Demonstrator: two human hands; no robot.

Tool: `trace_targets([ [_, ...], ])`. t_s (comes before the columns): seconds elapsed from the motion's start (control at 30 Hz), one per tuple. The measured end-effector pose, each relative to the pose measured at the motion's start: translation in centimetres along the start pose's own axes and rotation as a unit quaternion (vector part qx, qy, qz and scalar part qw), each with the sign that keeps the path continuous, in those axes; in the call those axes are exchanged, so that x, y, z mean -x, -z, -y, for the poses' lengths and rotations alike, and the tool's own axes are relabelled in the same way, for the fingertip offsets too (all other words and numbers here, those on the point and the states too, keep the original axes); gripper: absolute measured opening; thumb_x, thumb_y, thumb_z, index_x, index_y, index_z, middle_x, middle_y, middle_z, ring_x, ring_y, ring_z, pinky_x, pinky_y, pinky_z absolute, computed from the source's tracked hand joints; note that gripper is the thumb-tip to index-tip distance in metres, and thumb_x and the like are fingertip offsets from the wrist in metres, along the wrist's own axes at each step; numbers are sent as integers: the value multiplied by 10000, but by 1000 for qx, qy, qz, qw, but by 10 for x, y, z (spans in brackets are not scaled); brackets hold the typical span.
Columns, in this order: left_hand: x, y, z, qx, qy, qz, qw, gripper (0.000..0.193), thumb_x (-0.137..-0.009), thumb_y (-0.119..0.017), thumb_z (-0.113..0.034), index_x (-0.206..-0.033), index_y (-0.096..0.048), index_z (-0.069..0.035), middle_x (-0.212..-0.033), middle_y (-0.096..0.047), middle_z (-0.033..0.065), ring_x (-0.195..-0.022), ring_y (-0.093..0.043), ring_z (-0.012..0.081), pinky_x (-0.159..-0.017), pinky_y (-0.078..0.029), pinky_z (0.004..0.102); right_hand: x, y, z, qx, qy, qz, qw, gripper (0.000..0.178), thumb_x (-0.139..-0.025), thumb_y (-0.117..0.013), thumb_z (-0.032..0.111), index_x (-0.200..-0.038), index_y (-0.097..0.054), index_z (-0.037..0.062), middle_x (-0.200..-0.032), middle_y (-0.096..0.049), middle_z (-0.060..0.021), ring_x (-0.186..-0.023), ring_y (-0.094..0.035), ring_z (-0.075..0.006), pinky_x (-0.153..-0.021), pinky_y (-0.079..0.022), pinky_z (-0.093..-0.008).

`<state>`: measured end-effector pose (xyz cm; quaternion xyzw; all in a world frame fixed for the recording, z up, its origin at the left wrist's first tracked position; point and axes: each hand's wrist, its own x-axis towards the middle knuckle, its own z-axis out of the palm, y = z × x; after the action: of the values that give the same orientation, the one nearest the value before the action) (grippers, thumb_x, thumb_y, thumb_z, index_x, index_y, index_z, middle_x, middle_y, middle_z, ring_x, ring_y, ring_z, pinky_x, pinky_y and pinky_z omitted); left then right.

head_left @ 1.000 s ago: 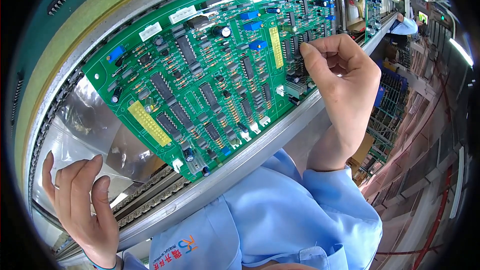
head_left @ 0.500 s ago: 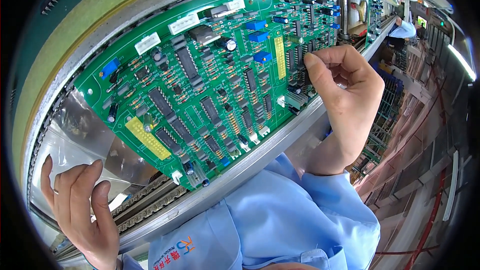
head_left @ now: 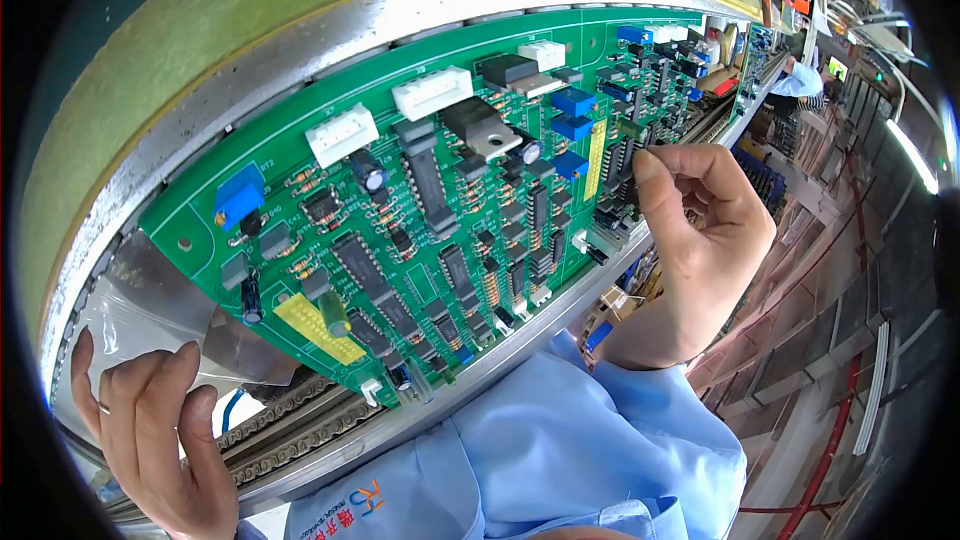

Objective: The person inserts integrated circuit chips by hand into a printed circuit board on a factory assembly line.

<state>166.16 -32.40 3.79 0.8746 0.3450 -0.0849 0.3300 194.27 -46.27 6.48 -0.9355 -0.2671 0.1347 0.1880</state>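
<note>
A green circuit board (head_left: 300, 202) full of parts lies tilted across the metal rails. My right hand (head_left: 705, 205) is over its right part, thumb and forefinger pinched together beside black chips (head_left: 617, 162). Whatever sits between those fingertips is hidden. To the left, off the board's lower left corner, my left hand (head_left: 150, 430) hangs with fingers spread and a ring on one of them; it holds nothing. Closest to it on the board are a yellow connector (head_left: 318, 328), a dark capacitor (head_left: 251, 298) and a blue trimmer (head_left: 239, 196). White connectors (head_left: 432, 92) line the far edge.
A metal rail (head_left: 480, 365) runs along the near edge, with a roller chain (head_left: 300, 437) beside it. Beyond the far rail is a yellow-green ledge (head_left: 330, 0). Another board (head_left: 757, 52) stands farther along the line, near a person in blue (head_left: 797, 80).
The view has shifted, so the board appears lower and farther right, seen more slantwise. Both hands keep nearly the same pose, the right still pinched and the left still spread.
</note>
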Motion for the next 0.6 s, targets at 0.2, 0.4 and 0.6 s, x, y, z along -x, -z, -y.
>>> trace_targets([
  [0.2, -6, -3, -2, 3, 14, 12, 1000, 226, -778, -598, 20, -1002, -624, -5, -903, -552, 119, -1008, -529, 320, -1073, -301, 518, -3, -2, 0, 16, 11, -9, 1000, 85, -759, -725, 27, -797, -665, -21, -669, -643, -34, -588, -557, -57, -578, -466, -211],
  [0.4, -4, -1, -5, -26, -27, -26, 999, 189, -808, -585, 15, -991, -628, -1, -898, -561, 112, -965, -539, 289, -1075, -300, 511, 2, -6, -3, -2, 10, -19, 1000, 86, -767, -722, 37, -793, -662, -18, -670, -650, -55, -580, -571, -68, -578, -475, -215],
  [0.6, 0, -4, 2, -13, -33, -29, 999, 174, -819, -579, 9, -987, -625, 5, -889, -575, 119, -911, -554, 272, -1076, -300, 518, 3, -5, 0, -5, 25, -10, 1000, 102, -776, -726, 48, -792, -658, -25, -666, -646, -65, -575, -589, -85, -562, -482, -224],
])
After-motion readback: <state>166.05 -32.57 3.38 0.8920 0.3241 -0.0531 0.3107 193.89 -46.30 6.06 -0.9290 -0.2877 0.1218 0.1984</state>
